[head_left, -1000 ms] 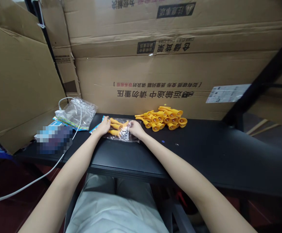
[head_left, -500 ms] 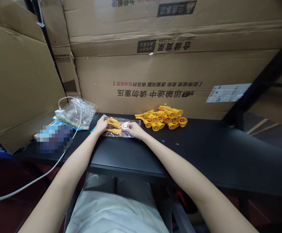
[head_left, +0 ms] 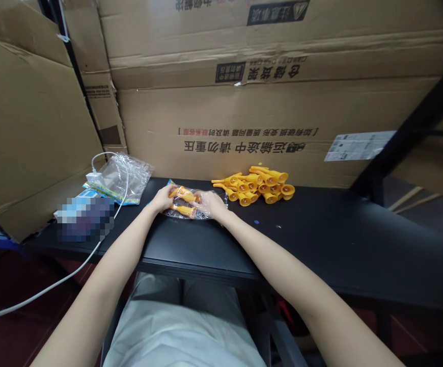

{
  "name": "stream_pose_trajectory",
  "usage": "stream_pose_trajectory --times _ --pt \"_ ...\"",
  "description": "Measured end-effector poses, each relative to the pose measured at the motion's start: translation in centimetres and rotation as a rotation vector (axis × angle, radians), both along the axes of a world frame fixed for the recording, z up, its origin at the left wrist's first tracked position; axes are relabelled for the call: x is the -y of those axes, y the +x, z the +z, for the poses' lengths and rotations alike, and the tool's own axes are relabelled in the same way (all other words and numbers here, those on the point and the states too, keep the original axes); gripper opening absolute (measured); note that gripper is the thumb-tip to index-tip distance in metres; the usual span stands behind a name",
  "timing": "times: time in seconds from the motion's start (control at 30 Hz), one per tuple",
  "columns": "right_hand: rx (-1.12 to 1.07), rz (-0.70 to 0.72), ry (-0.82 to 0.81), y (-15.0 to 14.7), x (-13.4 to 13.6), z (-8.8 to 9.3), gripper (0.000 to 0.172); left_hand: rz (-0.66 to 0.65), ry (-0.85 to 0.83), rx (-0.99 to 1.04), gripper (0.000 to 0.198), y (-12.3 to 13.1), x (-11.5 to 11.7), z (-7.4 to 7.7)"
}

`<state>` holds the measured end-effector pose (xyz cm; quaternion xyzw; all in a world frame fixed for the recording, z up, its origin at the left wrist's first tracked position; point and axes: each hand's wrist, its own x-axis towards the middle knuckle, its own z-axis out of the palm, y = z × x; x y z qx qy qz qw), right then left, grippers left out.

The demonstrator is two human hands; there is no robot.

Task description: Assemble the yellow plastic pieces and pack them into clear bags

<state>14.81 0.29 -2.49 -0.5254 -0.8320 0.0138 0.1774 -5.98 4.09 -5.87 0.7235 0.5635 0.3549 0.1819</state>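
A clear plastic bag (head_left: 185, 210) with a few orange toy trumpets inside lies on the black table (head_left: 321, 234) straight ahead of me. My left hand (head_left: 163, 198) grips the bag's left end, fingers closed on it. My right hand (head_left: 211, 203) is closed over the bag's right end. Just right of my hands, against the cardboard, sits a loose pile of orange trumpets (head_left: 257, 184).
Large cardboard boxes (head_left: 244, 117) wall off the back and left of the table. At the left lie a heap of clear bags (head_left: 124, 176), a white charger with its cable (head_left: 95, 176) and a blurred box (head_left: 86, 218). A black shelf post (head_left: 416, 122) slants at the right.
Both hands have drawn closer together on the bag, and the bag has bunched up and shifted slightly toward the cardboard. The trumpet pile has not moved.
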Motion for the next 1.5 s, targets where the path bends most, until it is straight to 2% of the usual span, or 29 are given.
stream_pose_trajectory --times 0.2,0.37,0.43,0.67,0.73,0.83,0.93,1.03,1.17,1.27,1.37,1.43,1.5 --pt "0.106 -0.058 -0.004 -0.8 0.8 0.8 0.037 0.068 0.011 -0.035 0.050 0.4 0.5 0.8" --pt "0.068 -0.018 0.001 -0.4 0.6 0.8 0.042 0.139 0.027 -0.111 0.052 0.4 1.0 1.5" --pt "0.039 -0.022 0.002 0.4 0.2 1.0 0.038 0.198 0.027 -0.156 0.052 0.1 1.2 1.7" --pt "0.093 -0.411 0.105 4.7 -0.8 2.2 0.031 0.352 0.060 -0.199 0.048 -1.2 1.1 1.5" --pt "0.168 -0.465 0.079 5.4 -1.0 2.1 0.034 0.348 0.102 -0.196 0.045 -1.3 1.1 1.4" --pt "0.251 -0.489 -0.016 5.5 -1.1 1.9 0.039 0.269 0.187 -0.180 0.038 -1.3 1.1 1.4" --pt "0.246 -0.475 -0.065 5.2 -1.1 1.8 0.037 0.144 0.254 -0.184 0.027 -1.1 1.1 1.5" --pt "0.117 -0.472 -0.013 5.3 -1.4 1.8 0.034 0.015 0.252 -0.207 0.012 -0.9 0.9 1.5" --pt "-0.238 -0.451 0.140 6.0 -2.5 1.5 0.028 -0.077 0.178 -0.179 0.009 -0.9 0.4 0.9" --pt "-0.570 -0.359 0.274 6.2 -3.3 1.4 0.027 -0.110 0.127 -0.164 0.009 -1.0 0.0 0.6" --pt "-0.873 -0.219 0.364 6.0 -3.4 2.0 0.035 -0.098 0.095 -0.182 0.008 -1.2 -0.2 0.5" --pt "-0.961 -0.089 0.272 5.9 -3.0 2.7 0.039 -0.095 0.080 -0.193 0.008 -1.2 -0.3 0.5" --pt "-0.836 0.020 0.068 6.0 -2.3 3.4 0.039 -0.110 0.071 -0.191 0.009 -1.3 -0.3 0.4"
